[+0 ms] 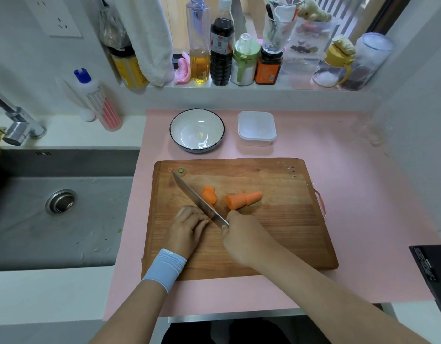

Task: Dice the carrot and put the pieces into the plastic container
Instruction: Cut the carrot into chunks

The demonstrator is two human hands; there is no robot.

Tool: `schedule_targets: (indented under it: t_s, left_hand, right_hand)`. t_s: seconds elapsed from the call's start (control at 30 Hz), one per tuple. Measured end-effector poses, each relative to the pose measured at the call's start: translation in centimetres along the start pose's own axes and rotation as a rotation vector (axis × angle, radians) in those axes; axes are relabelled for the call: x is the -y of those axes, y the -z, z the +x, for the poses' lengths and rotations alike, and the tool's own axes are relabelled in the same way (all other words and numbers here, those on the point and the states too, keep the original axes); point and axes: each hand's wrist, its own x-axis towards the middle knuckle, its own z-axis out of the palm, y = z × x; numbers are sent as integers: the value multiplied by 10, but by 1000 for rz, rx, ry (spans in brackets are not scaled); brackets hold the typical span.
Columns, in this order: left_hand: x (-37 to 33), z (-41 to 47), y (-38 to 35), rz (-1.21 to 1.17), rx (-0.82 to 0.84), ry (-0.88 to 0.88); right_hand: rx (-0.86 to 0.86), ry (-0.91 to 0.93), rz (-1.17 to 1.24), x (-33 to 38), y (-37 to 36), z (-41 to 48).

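We grip knife (198,198) in right hand (241,237), fingers wrapped round handle. Left hand (189,224) curls, pinning carrot piece (210,219) on cutting board (276,232), left of centre. Plastic container (256,127) beyond board's far edge. Risk: blade runs against our left knuckles; if piece rolls, we likely nick fingertip.

Legible text: none. Labels on dark sauce bottle (221,53) and orange jar (267,69), stamp (292,171) on cutting board (284,234), print on black box (432,271): too blurred to read.
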Motion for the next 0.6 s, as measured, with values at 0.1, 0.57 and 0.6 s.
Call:
schedule_targets:
  t_s: [0.1,0.57,0.6]
  left_hand:
    - [1,-1,-1,-17,-12,14]
    - [1,-3,-4,-36,-38,43]
    - [1,-3,-4,-39,-39,45]
  right_hand:
    - [18,-5,-10,4,1,1]
    - [84,-32,-68,13,7,1]
    - [84,-29,-67,13,7,0]
